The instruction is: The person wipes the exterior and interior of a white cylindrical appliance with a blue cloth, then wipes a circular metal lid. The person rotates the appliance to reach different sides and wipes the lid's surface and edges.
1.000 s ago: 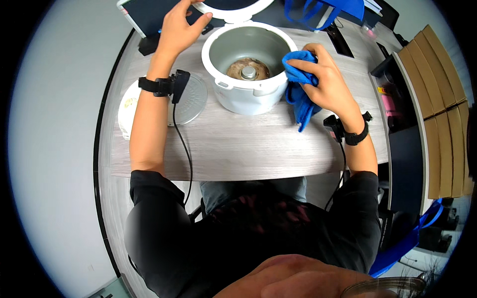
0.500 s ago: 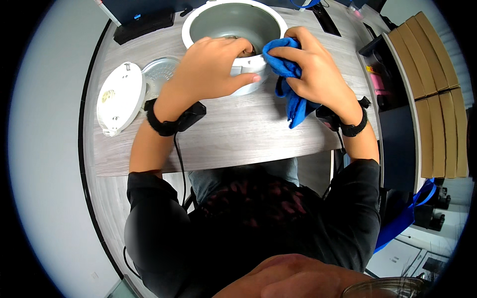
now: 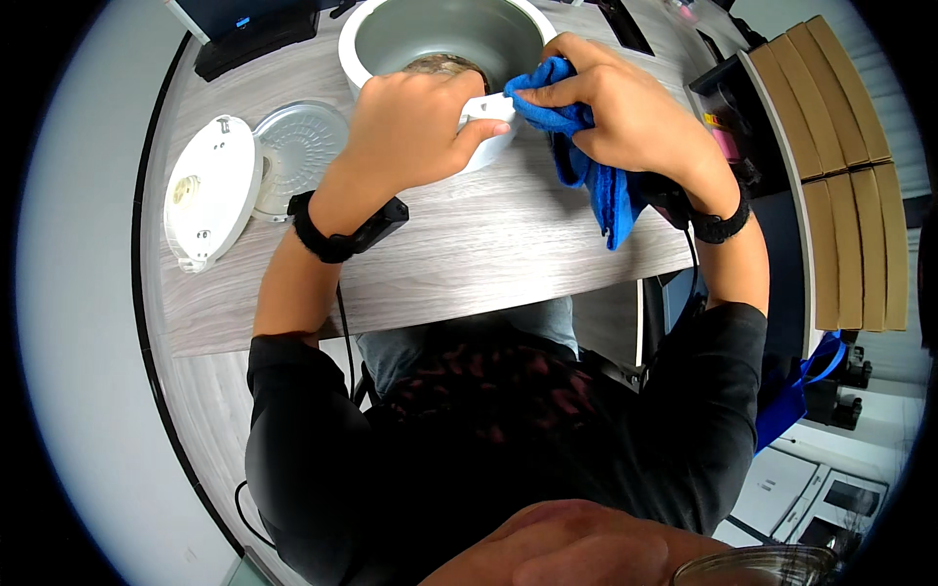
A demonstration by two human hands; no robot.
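Note:
The white body of what looks like a rice cooker [image 3: 349,47] stands at the far side of the table, its grey inside facing up. A brownish, metallic round part shows at its bottom, half hidden. My left hand [image 3: 405,127] is closed on the near rim, fingers over the edge and thumb outside. At the near right of the same rim, my right hand [image 3: 635,107] pinches a bunched blue cloth [image 3: 608,200] against the edge, with its loose end hanging toward me. A white detached lid [image 3: 210,195] lies at the left, beside a round ridged clear cover [image 3: 305,146].
Behind the lid sits a black device [image 3: 256,47] at the table's far left. To the right, a dark shelf unit [image 3: 782,259] holds small items, with several cardboard boxes [image 3: 831,107] beyond it. Black wristbands with cables [image 3: 344,337] are on both my wrists.
The cloth in my right hand has moved slightly along the rim toward my left hand, and my right forearm has swung outward. My left hand keeps its place on the rim. The whole view has shifted a little.

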